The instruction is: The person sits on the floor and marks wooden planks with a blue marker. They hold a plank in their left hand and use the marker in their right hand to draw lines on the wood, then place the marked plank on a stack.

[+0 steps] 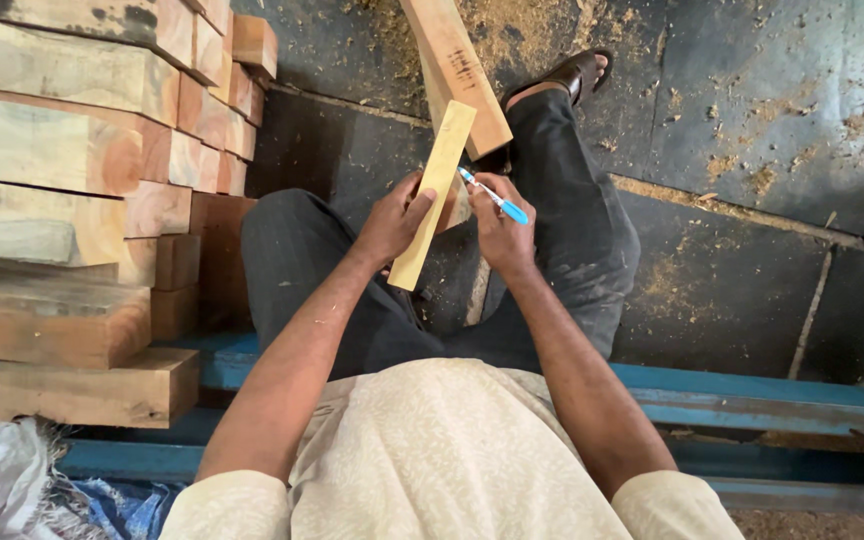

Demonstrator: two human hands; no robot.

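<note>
Counts: one thin wood slat, one pen, two hands, one thicker timber beam on the floor, one sandal in view, one stack of sawn timber blocks; block count not readable, too many overlapped.
Left hand: grip was clamped on the slat, thumb across the pale front face, fingers behind it, holding at roughly the lower middle of the piece.
Slat: pale yellow, held tilted, top end leaning right and away, bottom end sticking out below the left hand over the lap. Top end overlapped the lower end of the beam in the view; could not tell if they touched.
Right hand: grip was closed on the pen, fingers curled around the barrel.
Pen: white barrel with blue cap end, lying slanted across the top of the right hand, one end pointing toward the slat's right edge. Tip looked at or just beside the slat; contact not clear.
Relative position: slat sat between the two hands, left hand on it, right hand just beside its right edge.
Beam: thicker, reddish-tan, ran up out of frame, resting on dark stone floor scattered with sawdust.
Seat: blue painted plank under the person, who wore dark trousers and a cream shirt.
Stack: piled at left, well apart from both hands.
</note>
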